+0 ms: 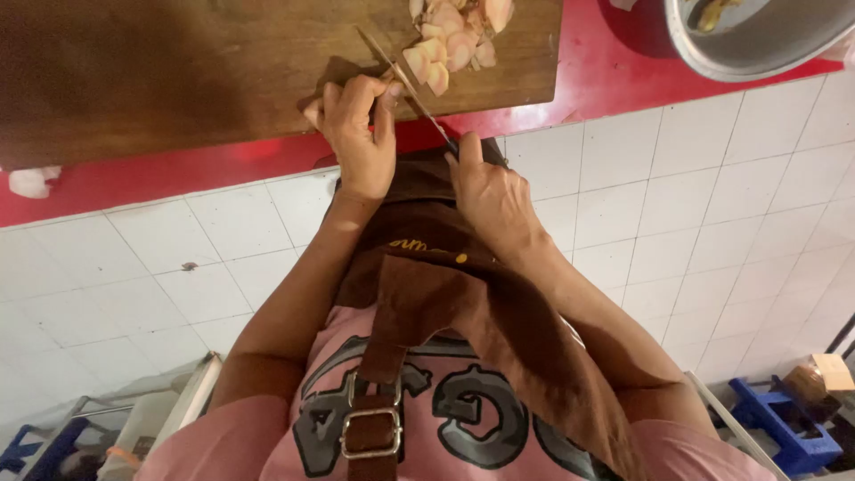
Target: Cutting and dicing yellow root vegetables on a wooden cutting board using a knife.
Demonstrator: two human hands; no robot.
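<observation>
Currently your right hand (490, 191) is closed around the handle of a kitchen knife (405, 85); the handle itself is hidden inside the fist, and only the blade shows, running up and away from the grip toward the far edge of the wooden cutting board (178, 71). Your index finger lies along the top of the handle, near where the blade begins. The blade sits tilted, its tip further from the grip than the pile of cut pieces.

Your left hand (356, 129) rests just left of the blade, fingers curled down and pressing on the near edge of the board. Whether those fingers pinch a piece of food under them cannot be told; the fingertips cover that spot. The thumb side of this hand nearly touches the blade.

Pale pink sliced pieces (450, 40) lie heaped on the board just beyond the knife, on the far side of the blade from your right grip, some touching the steel.

The board lies on a red countertop (606, 62). Well to the right of the grip, a metal bowl (757, 40) sits on the same red surface, partly out of view. Below both hands hangs your brown apron (445, 285), over white floor tiles (712, 196).
</observation>
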